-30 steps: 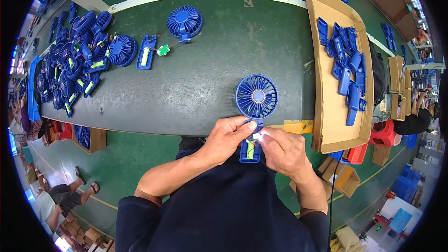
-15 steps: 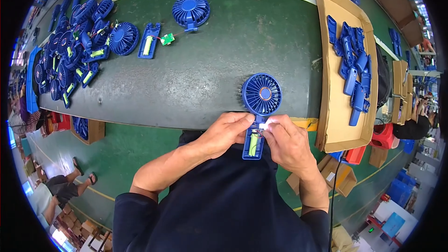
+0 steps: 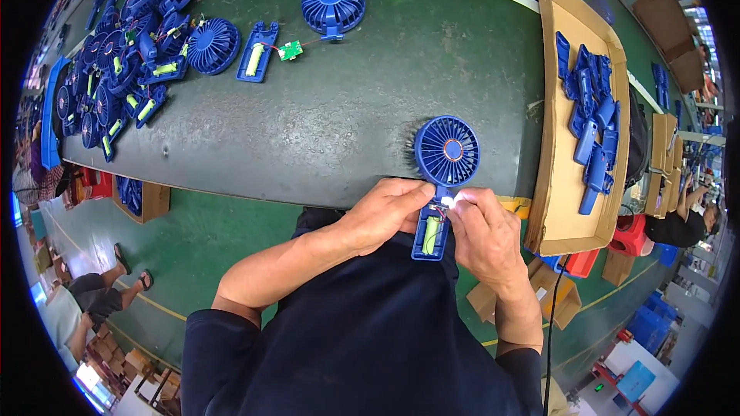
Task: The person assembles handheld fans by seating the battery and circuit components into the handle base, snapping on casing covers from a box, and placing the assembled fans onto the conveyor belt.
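Note:
A blue handheld fan [image 3: 447, 151] is held at the bench's near edge, its round head away from me. Its handle lies uncovered, showing a light-green battery cell [image 3: 431, 235] and thin wires. My left hand [image 3: 385, 212] is closed on the fan's neck, thumb on top. At the neck's other side, the fingers of my right hand [image 3: 487, 231] are pinched together beside a bright white spot. What they pinch, if anything, cannot be made out. Farther off on the bench lie another fan head [image 3: 333, 6], a small green circuit board [image 3: 290, 51] and an open handle half [image 3: 257, 54] with a cell.
Many blue fans [image 3: 100, 69] with exposed cells are piled at the left of the green bench [image 3: 308, 123]. On the right stands a shallow cardboard tray [image 3: 566, 223] with blue handle covers [image 3: 590, 119]. A black cable [image 3: 551, 323] hangs beside my right arm. Another person's legs [image 3: 127, 285] show at lower left.
The view has shifted a little. Both hands stay at the fan's neck, with the right fingers still pinched there. The fan remains in the left hand.

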Demonstrator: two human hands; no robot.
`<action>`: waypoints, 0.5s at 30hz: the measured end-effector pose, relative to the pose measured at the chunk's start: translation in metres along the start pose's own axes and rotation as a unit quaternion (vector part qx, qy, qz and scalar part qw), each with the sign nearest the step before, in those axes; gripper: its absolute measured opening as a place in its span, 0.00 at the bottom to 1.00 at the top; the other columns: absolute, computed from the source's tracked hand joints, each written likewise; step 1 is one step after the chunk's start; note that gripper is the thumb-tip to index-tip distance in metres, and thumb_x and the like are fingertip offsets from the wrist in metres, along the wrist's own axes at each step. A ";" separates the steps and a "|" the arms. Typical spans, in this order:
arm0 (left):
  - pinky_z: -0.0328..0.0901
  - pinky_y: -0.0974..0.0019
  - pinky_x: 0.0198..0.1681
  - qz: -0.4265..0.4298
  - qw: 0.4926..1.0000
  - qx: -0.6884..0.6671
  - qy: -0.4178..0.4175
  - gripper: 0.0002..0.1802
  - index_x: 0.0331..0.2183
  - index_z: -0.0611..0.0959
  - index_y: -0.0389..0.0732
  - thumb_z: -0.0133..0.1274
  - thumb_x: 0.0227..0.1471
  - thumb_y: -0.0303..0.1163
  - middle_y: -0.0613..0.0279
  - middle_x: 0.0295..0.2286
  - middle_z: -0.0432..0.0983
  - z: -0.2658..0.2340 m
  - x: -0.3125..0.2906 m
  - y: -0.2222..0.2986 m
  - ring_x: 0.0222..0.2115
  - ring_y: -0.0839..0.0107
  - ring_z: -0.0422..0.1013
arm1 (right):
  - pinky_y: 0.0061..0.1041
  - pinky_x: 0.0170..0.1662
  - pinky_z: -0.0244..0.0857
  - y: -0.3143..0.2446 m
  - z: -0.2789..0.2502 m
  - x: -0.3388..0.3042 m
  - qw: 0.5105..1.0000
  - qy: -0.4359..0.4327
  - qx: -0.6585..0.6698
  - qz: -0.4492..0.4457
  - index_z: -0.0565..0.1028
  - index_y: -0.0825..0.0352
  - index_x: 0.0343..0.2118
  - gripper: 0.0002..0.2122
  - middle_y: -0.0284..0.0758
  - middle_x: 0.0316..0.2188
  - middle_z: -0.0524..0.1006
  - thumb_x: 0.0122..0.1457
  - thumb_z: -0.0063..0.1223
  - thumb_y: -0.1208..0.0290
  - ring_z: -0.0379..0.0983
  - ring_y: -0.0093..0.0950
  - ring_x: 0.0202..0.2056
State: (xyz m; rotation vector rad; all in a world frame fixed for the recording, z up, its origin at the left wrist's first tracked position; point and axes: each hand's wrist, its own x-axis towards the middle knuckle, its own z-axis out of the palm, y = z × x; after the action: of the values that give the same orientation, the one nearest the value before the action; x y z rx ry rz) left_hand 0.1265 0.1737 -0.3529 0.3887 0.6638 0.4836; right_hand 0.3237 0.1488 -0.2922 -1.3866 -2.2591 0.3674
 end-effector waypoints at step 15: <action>0.73 0.63 0.48 -0.010 1.000 0.005 0.004 0.22 0.49 0.79 0.34 0.45 0.70 0.43 0.62 0.41 0.79 0.006 -0.003 0.005 0.40 0.72 0.77 | 0.30 0.31 0.73 0.000 -0.001 0.004 0.997 -0.056 -0.019 -0.042 0.75 0.70 0.34 0.11 0.38 0.37 0.74 0.45 0.58 0.83 0.77 0.34 0.33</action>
State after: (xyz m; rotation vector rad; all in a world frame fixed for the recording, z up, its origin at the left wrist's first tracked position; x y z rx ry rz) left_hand 0.1269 0.1754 -0.3450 0.3893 0.6763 0.4641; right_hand 0.3227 0.1527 -0.2898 -1.3145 -2.4185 0.3835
